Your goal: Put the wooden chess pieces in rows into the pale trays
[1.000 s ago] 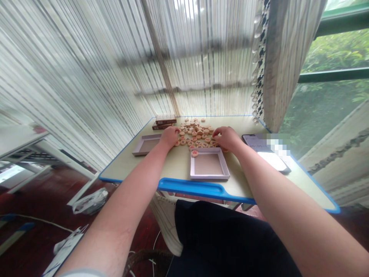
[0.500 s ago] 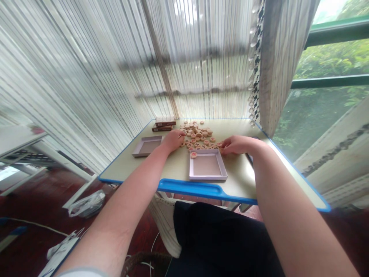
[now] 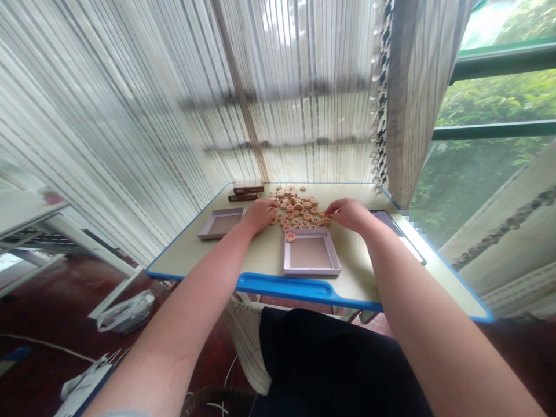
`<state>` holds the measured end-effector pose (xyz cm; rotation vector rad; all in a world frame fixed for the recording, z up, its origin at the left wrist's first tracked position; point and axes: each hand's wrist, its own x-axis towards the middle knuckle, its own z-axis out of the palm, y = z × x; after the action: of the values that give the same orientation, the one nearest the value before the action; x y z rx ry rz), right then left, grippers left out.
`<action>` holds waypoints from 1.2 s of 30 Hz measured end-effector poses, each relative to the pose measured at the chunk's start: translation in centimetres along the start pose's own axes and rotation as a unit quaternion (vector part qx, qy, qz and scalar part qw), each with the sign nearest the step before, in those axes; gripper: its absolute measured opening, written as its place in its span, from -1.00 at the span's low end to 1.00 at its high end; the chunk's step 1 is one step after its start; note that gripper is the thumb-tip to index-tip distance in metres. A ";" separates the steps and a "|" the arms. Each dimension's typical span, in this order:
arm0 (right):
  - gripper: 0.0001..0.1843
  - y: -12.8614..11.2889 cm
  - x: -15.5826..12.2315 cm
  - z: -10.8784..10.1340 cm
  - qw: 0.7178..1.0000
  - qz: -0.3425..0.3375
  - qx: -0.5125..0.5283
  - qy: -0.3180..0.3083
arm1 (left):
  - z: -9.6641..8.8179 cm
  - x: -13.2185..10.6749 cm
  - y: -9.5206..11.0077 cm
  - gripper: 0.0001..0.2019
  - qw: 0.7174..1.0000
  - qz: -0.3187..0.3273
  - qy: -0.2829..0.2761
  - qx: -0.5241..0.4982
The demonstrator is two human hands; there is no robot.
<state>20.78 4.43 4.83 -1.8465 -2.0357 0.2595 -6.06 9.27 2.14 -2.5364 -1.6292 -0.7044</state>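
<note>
Wooden disc pieces [image 3: 298,206] lie in a loose heap on the table [image 3: 182,255], between the left hand [image 3: 259,214] and the right hand [image 3: 347,213]. Both hands' fingers are curled at the heap's edges; whether either grips a piece cannot be determined. Pieces are round and pale, some bearing red or dark characters. One red-marked piece [image 3: 291,237] sits in the nearer box tray's [image 3: 311,271] far left corner.
</note>
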 end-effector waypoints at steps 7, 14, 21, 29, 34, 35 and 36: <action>-0.62 0.3 1.4 2.2 0.987 -0.076 0.057 0.127 | -0.2 -0.1 0.6 -0.72 1.000 -0.004 -0.015 0.008; -0.34 -0.7 2.0 4.5 0.987 -0.115 0.113 0.010 | -0.2 0.0 1.8 -0.65 0.994 0.092 -0.011 -0.065; -0.32 -0.9 1.6 3.8 0.991 -0.114 0.067 0.035 | 0.7 0.8 3.6 -0.53 0.986 0.124 -0.107 -0.043; -0.50 -0.6 1.8 4.3 0.989 -0.131 0.029 0.059 | 0.1 0.3 3.9 -0.54 0.986 0.161 -0.043 -0.032; -0.43 -0.6 2.0 4.0 0.992 -0.122 0.005 0.033 | 0.1 0.0 4.2 -0.59 0.984 0.172 -0.046 -0.019; -0.43 -0.6 2.0 3.9 0.992 -0.118 -0.004 0.035 | 0.1 -0.1 4.2 -0.61 0.983 0.177 -0.045 -0.020; -0.44 -0.6 2.0 3.8 0.992 -0.115 -0.014 0.039 | 0.1 -0.1 4.3 -0.63 0.982 0.181 -0.045 -0.022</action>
<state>18.63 6.76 1.91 -1.5916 -2.1823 0.0939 -2.32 7.34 2.88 -2.8208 -1.1300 -0.6021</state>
